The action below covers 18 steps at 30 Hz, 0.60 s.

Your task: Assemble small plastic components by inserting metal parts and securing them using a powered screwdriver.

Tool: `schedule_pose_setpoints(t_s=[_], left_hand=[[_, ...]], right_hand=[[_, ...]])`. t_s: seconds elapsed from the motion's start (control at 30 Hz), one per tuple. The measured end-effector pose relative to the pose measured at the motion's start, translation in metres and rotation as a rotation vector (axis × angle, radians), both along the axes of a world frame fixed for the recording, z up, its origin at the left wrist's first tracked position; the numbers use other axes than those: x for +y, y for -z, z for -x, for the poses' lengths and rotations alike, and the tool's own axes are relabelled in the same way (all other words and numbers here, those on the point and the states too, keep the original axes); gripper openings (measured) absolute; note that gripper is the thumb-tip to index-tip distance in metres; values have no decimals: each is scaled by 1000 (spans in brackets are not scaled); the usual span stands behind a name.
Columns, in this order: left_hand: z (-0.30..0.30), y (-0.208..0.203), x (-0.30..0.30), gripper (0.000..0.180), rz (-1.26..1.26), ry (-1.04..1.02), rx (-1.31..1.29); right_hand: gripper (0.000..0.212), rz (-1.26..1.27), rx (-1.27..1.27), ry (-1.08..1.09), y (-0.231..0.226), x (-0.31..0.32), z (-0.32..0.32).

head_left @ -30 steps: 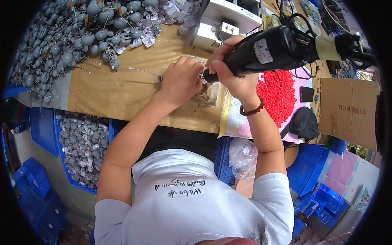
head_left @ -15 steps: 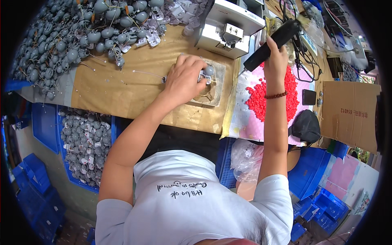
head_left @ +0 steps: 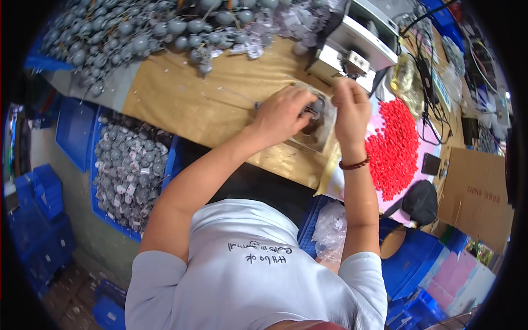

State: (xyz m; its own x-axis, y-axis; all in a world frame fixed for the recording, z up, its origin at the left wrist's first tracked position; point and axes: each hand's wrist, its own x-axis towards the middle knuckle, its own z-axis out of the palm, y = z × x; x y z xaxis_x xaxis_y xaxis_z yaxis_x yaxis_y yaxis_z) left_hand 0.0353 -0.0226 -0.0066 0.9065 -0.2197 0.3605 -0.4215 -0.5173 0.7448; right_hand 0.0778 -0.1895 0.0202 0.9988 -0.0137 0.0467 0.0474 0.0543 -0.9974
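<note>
My left hand (head_left: pixel 283 115) is bent over a small grey part with a rounded end (head_left: pixel 317 104), its fingers closed on it. That part sits on a flat, pale fixture block (head_left: pixel 313 143) on the brown-covered bench, and a thin wire with a tiny white tip trails left from it. My right hand (head_left: pixel 352 107) is closed in a pinch just in front of a white box-shaped machine (head_left: pixel 357 36) with a small metal block at its front. Whatever the right fingertips hold is hidden. No screwdriver shows in the right hand.
A heap of grey ball-shaped parts with wires (head_left: pixel 126 38) fills the bench's far left, beside translucent white pieces (head_left: pixel 291 25). Small red parts (head_left: pixel 393 148) lie at right, near a black cap (head_left: pixel 421 202) and a cardboard box (head_left: pixel 476 192). A blue bin (head_left: pixel 74 132) stands below left.
My right hand has let go of the black electric screwdriver and moved left to the white machine. The left hand stays on the grey part. The whole view has shifted and tilted.
</note>
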Motion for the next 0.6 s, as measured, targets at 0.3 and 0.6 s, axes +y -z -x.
schedule_pose_setpoints(t_s=[0.3,0.6], left_hand=[[89,-33,144,37,390,-202,332],[335,-24,389,39,-483,-1238,605]], right_hand=[[23,242,74,-368,-18,-15,-10],[27,732,-5,-130,45,-183,-32]])
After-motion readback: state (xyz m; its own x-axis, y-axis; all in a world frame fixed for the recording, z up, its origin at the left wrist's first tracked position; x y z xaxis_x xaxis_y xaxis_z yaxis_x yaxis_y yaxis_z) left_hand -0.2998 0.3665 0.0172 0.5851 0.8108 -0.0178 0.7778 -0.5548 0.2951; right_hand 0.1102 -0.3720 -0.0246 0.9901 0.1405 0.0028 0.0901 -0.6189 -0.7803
